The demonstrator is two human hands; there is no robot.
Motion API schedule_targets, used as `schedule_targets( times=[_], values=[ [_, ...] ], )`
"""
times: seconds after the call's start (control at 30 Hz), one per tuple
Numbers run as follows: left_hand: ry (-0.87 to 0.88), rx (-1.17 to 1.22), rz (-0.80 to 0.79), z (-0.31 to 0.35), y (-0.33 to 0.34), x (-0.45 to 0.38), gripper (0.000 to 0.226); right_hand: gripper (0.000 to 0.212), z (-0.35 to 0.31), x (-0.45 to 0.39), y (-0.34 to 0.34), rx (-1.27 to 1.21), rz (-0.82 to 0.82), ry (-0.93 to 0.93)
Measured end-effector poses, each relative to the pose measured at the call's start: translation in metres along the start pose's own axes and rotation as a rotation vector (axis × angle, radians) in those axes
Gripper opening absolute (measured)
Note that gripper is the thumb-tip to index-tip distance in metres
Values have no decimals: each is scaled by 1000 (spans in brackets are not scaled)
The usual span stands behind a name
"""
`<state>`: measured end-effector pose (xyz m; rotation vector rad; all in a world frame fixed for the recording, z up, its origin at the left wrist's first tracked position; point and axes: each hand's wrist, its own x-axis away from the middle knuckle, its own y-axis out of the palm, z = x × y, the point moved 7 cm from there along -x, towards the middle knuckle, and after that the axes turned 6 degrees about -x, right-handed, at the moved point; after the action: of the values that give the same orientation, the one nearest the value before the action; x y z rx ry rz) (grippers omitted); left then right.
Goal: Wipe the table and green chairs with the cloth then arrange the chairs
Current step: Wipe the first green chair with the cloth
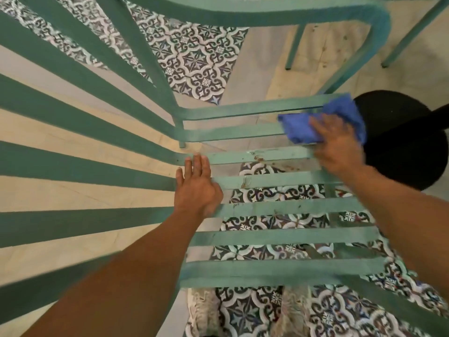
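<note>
I look straight down on a green slatted metal chair [279, 235]. Its backrest slats fan out to the left and its seat slats run across the middle. My right hand [339, 147] presses a blue cloth [301, 127] flat against the far seat slats near the chair's right edge, fingers spread over it. My left hand [196, 188] rests flat with straight fingers on the seat's left side, where seat and backrest meet. The table top is out of view.
A round black table base [410, 147] stands on the floor right of the chair. Green legs of another chair [294, 47] show at the top right. Patterned and beige floor tiles lie underneath, and my shoes [204, 312] are below the seat's front edge.
</note>
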<state>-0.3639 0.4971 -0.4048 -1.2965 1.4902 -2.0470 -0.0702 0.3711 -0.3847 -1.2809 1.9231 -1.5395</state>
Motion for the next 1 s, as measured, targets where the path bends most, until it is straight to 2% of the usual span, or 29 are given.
schedule_targets(
  times=[0.07,0.13,0.2,0.27,0.37,0.43,0.53,0.6,0.67,0.73,0.8,0.87,0.9,0.93,1.0],
  values=[
    [-3,10,-1,0,-1,-1,69,63,33,10,-21,-23,32,119],
    [-1,7,-24,-1,0,-1,69,65,18,6,-17,43,73,187],
    [7,5,-50,-2,-1,-2,69,64,-35,2,10,150,38,146],
    [25,1,-48,-2,-3,-4,68,61,-112,-5,56,127,-90,-2],
    [85,-168,-26,-5,-5,-4,64,59,-248,-6,115,-88,-316,-199],
    [127,-315,-10,-6,1,7,64,58,-291,-6,124,-179,-367,-233],
    [55,-294,51,-7,4,31,68,59,-252,8,106,-51,-331,-291],
    [0,-257,36,-6,10,42,71,60,-183,28,81,62,-253,-323],
    [-1,-229,30,-5,15,49,72,64,-99,49,50,133,-150,-275],
    [8,-225,25,-8,17,54,72,65,-23,62,23,148,-76,-111],
    [25,-217,16,-10,17,57,73,77,8,63,11,155,-81,119],
    [29,-195,-4,-9,21,57,77,71,-13,57,14,151,-61,345],
    [27,-170,-13,-8,23,56,80,65,-41,51,24,132,-55,375],
    [18,-150,-16,-8,23,56,82,64,-83,41,42,83,-87,316],
    [8,-170,-35,-8,24,56,82,63,-189,23,89,-53,-213,78]
  ],
)
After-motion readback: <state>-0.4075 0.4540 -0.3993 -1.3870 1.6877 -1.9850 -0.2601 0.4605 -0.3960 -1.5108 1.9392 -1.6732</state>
